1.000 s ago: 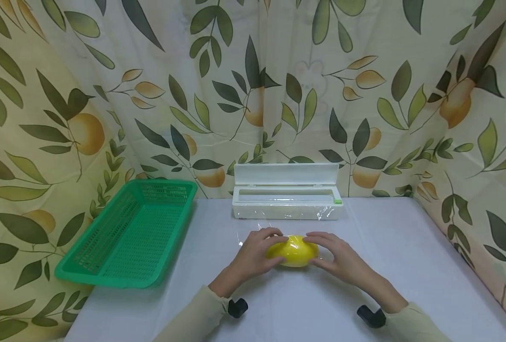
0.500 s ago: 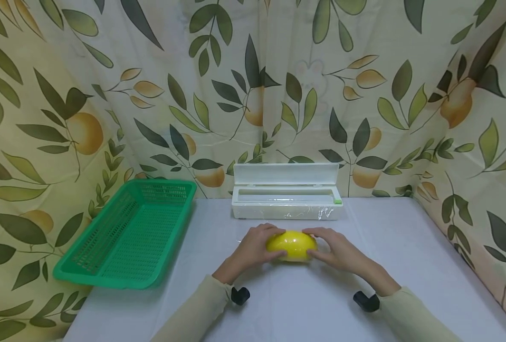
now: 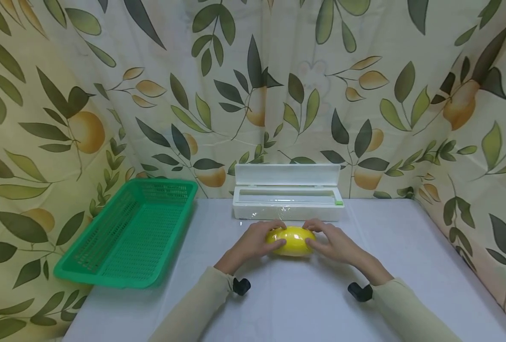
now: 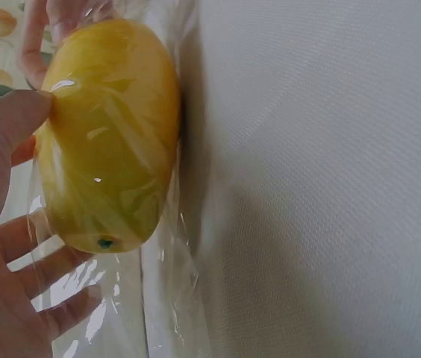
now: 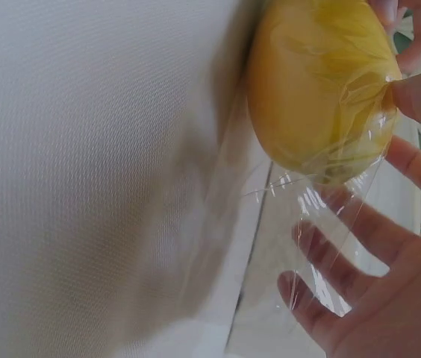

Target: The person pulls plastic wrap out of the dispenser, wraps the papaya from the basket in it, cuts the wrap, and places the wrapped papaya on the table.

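Note:
A glossy yellow oval fruit (image 3: pixel 294 241) sits on the white table, wrapped in clear cling film (image 4: pixel 173 291). My left hand (image 3: pixel 254 243) holds its left end, with the thumb pressed on the near side and fingers over the far side. At the other end my right hand (image 3: pixel 335 241) grips it the same way. In the left wrist view a small green spot marks the fruit's end, and the film trails loose past it. The right wrist view shows film (image 5: pixel 322 224) bunched under the right thumb, with the lower fingers spread behind it.
Behind the hands stands a white cling film box (image 3: pixel 287 211) with its lid (image 3: pixel 287 175) raised and a green slider (image 3: pixel 338 203) at right. A green plastic basket (image 3: pixel 107 281) lies at the left. Leaf-patterned curtain (image 3: pixel 304 133) surrounds the table.
Both hands have moved the yellow fruit a little away from me, closer to the cling film box. Less loose film shows between the fruit and the box. Basket and box have stayed put.

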{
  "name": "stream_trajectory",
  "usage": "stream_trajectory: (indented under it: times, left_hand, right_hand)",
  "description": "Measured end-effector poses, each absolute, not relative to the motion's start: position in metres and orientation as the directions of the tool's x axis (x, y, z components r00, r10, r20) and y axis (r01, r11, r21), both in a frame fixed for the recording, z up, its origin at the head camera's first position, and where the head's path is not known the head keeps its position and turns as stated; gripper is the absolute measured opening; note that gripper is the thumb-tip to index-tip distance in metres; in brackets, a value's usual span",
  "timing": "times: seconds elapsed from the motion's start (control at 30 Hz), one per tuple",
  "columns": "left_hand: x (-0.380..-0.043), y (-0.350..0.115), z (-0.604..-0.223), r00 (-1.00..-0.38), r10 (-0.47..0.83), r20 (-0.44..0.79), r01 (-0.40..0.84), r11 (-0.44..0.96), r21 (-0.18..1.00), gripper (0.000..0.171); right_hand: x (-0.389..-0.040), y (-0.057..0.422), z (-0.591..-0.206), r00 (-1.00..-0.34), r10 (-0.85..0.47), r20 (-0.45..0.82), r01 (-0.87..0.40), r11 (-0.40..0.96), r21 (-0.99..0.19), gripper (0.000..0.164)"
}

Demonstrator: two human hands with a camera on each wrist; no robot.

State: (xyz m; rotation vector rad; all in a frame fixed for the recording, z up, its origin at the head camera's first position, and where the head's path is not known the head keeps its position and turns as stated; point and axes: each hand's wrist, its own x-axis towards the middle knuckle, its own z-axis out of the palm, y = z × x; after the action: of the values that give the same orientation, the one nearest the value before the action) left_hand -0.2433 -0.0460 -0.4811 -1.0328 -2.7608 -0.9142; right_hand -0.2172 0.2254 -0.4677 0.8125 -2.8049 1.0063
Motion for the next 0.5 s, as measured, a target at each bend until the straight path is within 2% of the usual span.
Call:
stream_trajectory:
  times: [0.13,0.23,0.4,0.5]
  left_hand:
    - [-0.243,-0.043,-0.480,-0.784,0.551,0.285,0.618,0.656,0.433,0.035]
    - [-0.244,-0.042,-0.478,-0.791,0.521,0.320,0.612,0.680,0.404,0.035]
    - [-0.244,-0.039,-0.474,-0.753,0.511,0.414,0.655,0.646,0.393,0.034]
    - [-0.245,-0.035,-0.474,-0.719,0.522,0.458,0.691,0.605,0.395,0.028]
  right_hand:
    - [-0.219,0.225,-0.469,-0.863,-0.427,0.269,-0.502,0.672,-0.545,0.028]
    - [-0.222,0.225,-0.471,-0.865,-0.399,0.304,-0.502,0.684,-0.529,0.031]
    - [-0.225,0.222,-0.473,-0.839,-0.387,0.383,-0.542,0.659,-0.522,0.036]
    - [-0.226,0.220,-0.470,-0.824,-0.381,0.419,-0.562,0.642,-0.521,0.029]
